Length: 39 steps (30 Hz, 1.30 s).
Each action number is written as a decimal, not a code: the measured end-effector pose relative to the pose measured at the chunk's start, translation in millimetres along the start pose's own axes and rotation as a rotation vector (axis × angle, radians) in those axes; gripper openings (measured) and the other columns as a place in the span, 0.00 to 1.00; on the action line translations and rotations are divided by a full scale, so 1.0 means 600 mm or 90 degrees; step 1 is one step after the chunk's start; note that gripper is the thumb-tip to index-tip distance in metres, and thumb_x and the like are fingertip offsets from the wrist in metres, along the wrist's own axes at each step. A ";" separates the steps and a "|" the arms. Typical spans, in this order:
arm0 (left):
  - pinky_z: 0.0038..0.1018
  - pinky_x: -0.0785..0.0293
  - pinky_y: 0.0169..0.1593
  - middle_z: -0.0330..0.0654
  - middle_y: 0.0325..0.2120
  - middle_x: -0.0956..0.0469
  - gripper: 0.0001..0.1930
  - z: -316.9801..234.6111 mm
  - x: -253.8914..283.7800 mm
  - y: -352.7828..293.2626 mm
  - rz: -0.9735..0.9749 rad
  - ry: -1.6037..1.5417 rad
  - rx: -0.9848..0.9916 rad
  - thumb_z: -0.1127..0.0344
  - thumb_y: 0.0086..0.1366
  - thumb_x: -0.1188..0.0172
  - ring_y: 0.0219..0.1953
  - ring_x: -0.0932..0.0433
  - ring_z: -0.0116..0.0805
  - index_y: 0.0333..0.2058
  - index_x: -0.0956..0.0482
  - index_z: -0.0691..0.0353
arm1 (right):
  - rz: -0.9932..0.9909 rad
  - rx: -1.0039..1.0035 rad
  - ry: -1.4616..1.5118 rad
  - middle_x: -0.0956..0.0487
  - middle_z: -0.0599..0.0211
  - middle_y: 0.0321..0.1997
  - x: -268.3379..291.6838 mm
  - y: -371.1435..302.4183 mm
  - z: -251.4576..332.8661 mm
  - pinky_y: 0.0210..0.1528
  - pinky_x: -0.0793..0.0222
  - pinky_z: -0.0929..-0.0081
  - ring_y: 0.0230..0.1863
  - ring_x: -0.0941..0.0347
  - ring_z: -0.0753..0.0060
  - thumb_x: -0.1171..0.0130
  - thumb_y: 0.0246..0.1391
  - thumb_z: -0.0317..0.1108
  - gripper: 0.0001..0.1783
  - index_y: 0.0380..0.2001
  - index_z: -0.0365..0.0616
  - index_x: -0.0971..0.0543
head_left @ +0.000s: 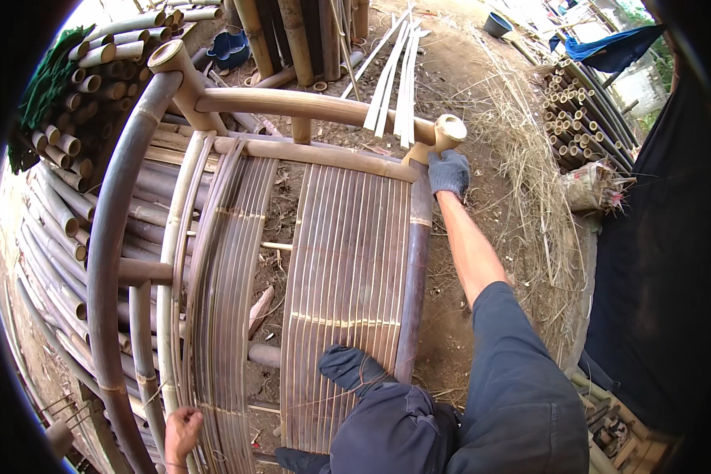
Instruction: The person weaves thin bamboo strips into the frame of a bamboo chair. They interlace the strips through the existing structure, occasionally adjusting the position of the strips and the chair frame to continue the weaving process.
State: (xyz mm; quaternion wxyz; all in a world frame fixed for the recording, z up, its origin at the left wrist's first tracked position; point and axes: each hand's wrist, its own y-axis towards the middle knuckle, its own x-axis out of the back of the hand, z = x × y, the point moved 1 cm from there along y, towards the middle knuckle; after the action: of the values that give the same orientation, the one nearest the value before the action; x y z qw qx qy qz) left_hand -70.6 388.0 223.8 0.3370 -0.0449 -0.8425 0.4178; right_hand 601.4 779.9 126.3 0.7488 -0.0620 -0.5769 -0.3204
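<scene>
Our right hand is stretched way out in front, arm nearly straight, grey work glove on, fingers curled down over the far corner of the bamboo frame, right where the dark side rail meets the pale corner post. Our left hand is bare and low at the bottom edge, fingers closed around the bundle of thin bamboo slats on the left side of the frame. Between the two sits the woven slat panel, with our dark-socked foot planted on its lower part. Stacked bamboo poles crowd the left, dry straw litters the right. Part of the left hand is cut off, so its thumb's hard to make out.
</scene>
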 end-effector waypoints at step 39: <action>0.39 0.23 0.49 0.56 0.38 0.18 0.15 -0.172 -0.185 0.072 0.176 0.155 -0.132 0.59 0.61 0.38 0.43 0.19 0.54 0.40 0.16 0.65 | -0.126 0.042 0.208 0.20 0.59 0.27 -0.062 -0.078 0.013 0.39 0.28 0.58 0.34 0.23 0.53 0.35 0.48 0.42 0.13 0.22 0.45 0.20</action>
State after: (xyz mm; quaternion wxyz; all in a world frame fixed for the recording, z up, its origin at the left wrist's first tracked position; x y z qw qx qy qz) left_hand 68.3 446.1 176.9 0.3693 -0.2445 -0.8198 0.3630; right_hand 564.1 761.8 82.3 0.7991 0.0722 -0.4610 -0.3790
